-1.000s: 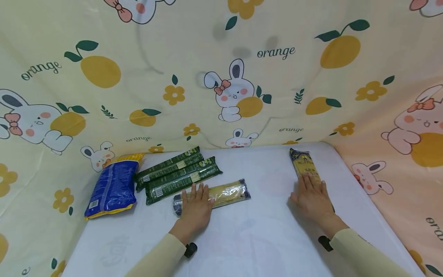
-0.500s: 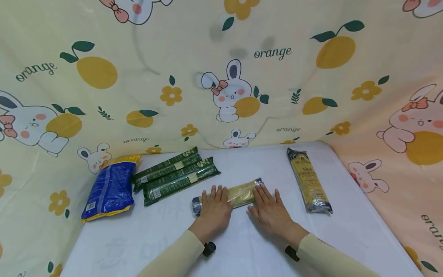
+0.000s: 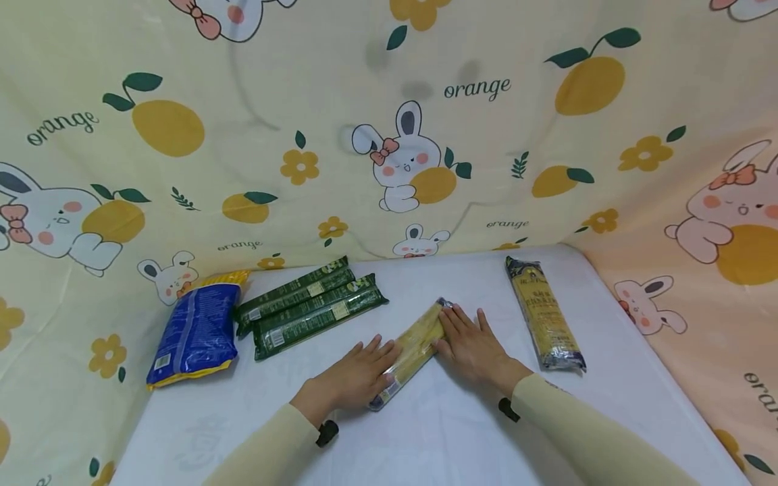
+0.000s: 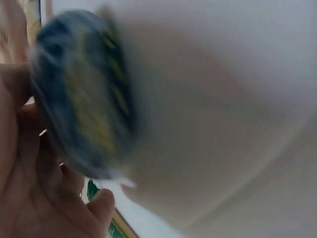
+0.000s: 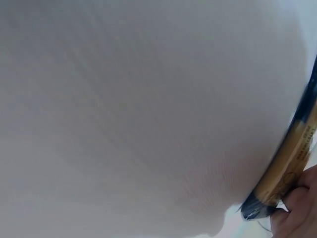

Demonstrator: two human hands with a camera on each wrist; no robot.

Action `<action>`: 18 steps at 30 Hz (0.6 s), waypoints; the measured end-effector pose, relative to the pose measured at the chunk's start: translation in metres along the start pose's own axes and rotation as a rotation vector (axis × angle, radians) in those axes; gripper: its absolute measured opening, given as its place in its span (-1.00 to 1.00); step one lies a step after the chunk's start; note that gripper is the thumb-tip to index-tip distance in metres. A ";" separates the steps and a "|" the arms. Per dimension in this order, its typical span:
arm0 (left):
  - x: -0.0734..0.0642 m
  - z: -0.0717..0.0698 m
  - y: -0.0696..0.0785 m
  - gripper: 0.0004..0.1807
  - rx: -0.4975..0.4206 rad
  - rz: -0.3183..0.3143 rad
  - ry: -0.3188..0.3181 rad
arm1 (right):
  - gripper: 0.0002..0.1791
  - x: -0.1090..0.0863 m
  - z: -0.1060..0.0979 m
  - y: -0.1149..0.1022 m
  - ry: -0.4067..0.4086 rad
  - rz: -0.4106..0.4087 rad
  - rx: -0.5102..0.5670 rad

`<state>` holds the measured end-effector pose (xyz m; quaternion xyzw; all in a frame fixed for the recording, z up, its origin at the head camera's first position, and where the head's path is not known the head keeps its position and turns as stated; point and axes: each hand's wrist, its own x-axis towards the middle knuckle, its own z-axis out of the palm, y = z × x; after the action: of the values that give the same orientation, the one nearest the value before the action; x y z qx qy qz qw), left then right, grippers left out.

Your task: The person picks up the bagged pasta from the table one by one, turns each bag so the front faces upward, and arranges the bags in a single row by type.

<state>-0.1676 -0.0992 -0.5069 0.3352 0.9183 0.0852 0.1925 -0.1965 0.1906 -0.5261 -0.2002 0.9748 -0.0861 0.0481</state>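
Note:
A clear-and-gold spaghetti pack (image 3: 419, 333) lies aslant at the middle of the white table, its near end toward the lower left. My left hand (image 3: 351, 376) rests on its near part with fingers straight and spread. On the far end lies my right hand (image 3: 477, 354), fingers extended, thumb at the pack's near side. In the left wrist view, the pack's dark rounded end (image 4: 89, 99) is blurred beside the left palm (image 4: 44, 198). The right wrist view catches a gold, dark-ended pack (image 5: 287, 168) with fingers (image 5: 297, 208) against it; their contact is partly cut off.
A second gold spaghetti pack (image 3: 547, 317) lies at the right. Two dark green packs (image 3: 322, 317) lie side by side at the back left, next to a blue-and-yellow bag (image 3: 197, 331). Patterned cloth (image 3: 304, 88) hangs behind the white table (image 3: 462, 439).
My right hand has left the right-hand pack and come to the middle one. The middle pack has shifted right and turned steeper, its left end swinging nearer, with my left hand on it.

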 end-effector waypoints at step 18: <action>0.009 0.038 0.081 -0.07 0.095 0.015 0.130 | -0.25 0.048 -0.009 -0.006 -0.096 -0.067 -0.028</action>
<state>-0.1112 -0.0304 -0.5209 0.3445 0.9294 0.0647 0.1157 -0.2391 0.1674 -0.5191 -0.2375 0.9651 -0.0645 0.0892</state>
